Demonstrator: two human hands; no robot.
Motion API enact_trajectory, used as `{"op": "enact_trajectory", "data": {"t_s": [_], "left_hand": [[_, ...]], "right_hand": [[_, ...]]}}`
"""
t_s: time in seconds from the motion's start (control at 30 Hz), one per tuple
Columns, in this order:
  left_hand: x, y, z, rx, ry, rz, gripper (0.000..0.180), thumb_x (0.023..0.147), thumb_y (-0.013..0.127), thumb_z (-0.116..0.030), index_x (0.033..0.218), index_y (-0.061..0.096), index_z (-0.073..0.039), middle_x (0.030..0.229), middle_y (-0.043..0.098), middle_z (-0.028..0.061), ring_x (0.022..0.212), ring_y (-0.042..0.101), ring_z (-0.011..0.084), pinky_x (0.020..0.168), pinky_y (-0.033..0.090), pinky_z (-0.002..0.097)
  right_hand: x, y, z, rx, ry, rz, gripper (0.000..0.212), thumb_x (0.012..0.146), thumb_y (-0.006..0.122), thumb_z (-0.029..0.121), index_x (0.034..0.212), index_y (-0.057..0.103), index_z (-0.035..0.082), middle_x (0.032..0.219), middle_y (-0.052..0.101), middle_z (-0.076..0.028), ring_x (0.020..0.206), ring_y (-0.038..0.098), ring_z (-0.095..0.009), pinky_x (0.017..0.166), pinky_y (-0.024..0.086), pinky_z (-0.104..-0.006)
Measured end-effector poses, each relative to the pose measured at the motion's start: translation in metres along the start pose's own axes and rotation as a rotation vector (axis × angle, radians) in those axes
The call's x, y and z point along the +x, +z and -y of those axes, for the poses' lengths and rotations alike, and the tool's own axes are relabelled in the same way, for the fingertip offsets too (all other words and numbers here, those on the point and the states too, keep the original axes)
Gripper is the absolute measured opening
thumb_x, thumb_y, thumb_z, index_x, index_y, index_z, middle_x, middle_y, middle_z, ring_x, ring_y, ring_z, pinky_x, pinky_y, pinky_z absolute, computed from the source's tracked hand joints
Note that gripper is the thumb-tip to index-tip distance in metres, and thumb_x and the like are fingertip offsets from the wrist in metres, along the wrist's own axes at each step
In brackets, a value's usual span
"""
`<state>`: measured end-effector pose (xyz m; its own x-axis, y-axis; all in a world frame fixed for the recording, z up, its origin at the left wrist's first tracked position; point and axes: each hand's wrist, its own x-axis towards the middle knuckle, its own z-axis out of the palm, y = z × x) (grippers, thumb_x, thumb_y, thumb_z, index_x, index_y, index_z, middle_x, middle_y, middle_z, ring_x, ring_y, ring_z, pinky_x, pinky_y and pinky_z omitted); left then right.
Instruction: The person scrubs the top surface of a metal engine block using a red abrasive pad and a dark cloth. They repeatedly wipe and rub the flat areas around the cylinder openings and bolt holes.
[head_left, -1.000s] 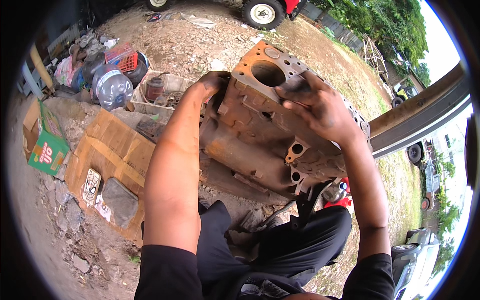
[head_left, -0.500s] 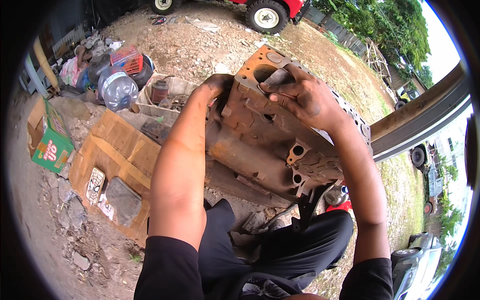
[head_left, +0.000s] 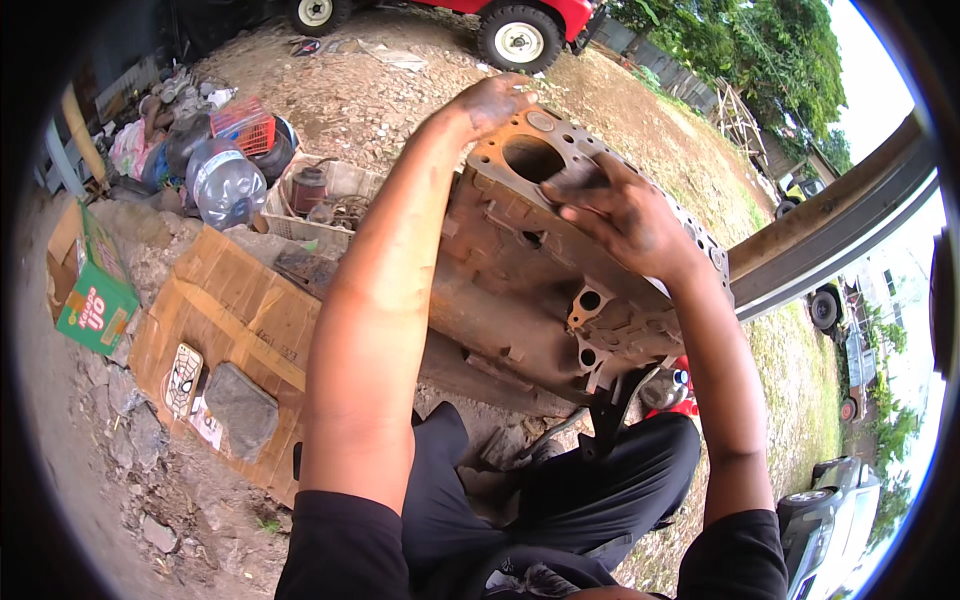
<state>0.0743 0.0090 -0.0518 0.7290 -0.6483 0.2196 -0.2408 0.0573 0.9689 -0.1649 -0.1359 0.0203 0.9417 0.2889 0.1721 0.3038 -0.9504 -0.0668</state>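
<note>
A rusty engine block (head_left: 530,270) stands in front of me, its flat top face pierced by a large round bore and several small holes. My left hand (head_left: 490,106) rests at the far left corner of the block, fingers stretched out over the edge. Over the top face, just right of the bore, is my right hand (head_left: 632,222). Its fingers are curled and partly smeared by motion; something dark and greyish seems to be pinched under them, too blurred to name.
To the left, flattened cardboard (head_left: 235,330) carries a phone (head_left: 183,380) and a flat grey slab (head_left: 240,410). Beyond are a green box (head_left: 95,285), a clear water jug (head_left: 225,185) and a crate of parts (head_left: 300,228). A metal post (head_left: 840,235) stands close at right.
My left hand has moved from the block's left side up to its far corner. My right hand has shifted slightly right and nearer, uncovering more of the bore.
</note>
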Motion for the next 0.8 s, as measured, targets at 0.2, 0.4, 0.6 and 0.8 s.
{"op": "enact_trajectory", "data": {"t_s": [0.2,0.4,0.6,0.8], "left_hand": [[0.019,0.002,0.029,0.340,0.079,-0.165,0.079,0.104,0.071,-0.036,0.167,0.037,-0.003,0.156,0.059,0.0256,0.144,0.058,0.0378,0.124,0.043,0.0399],[0.026,0.005,0.043,0.026,0.015,-0.062,0.070,0.111,0.064,-0.017,0.170,0.029,-0.001,0.150,0.063,0.0282,0.136,0.063,0.0285,0.114,0.051,0.0351],[0.036,-0.006,0.047,0.296,0.076,-0.121,0.066,0.111,0.061,-0.013,0.170,0.033,-0.004,0.154,0.060,0.0278,0.139,0.061,0.0288,0.117,0.048,0.0337],[0.030,-0.022,0.042,0.063,0.045,-0.077,0.062,0.112,0.058,-0.014,0.169,0.036,-0.003,0.159,0.057,0.0258,0.143,0.058,0.0280,0.121,0.045,0.0347]], "right_hand": [[0.006,-0.001,0.014,0.025,0.036,-0.048,0.031,0.102,0.074,0.028,0.131,0.081,0.017,0.130,0.068,-0.025,0.122,0.066,-0.043,0.104,0.054,-0.0472],[0.009,0.006,0.001,-0.079,-0.052,-0.093,0.028,0.102,0.072,0.036,0.124,0.083,0.022,0.114,0.065,-0.015,0.101,0.071,-0.037,0.088,0.057,-0.0490],[0.010,0.001,0.017,-0.048,0.010,-0.067,0.033,0.101,0.074,0.028,0.133,0.080,0.019,0.130,0.067,-0.020,0.117,0.069,-0.041,0.103,0.055,-0.0459],[0.004,-0.004,0.015,-0.049,-0.024,-0.114,0.031,0.102,0.072,0.035,0.129,0.081,0.024,0.116,0.063,-0.016,0.100,0.072,-0.040,0.089,0.058,-0.0492]]}}
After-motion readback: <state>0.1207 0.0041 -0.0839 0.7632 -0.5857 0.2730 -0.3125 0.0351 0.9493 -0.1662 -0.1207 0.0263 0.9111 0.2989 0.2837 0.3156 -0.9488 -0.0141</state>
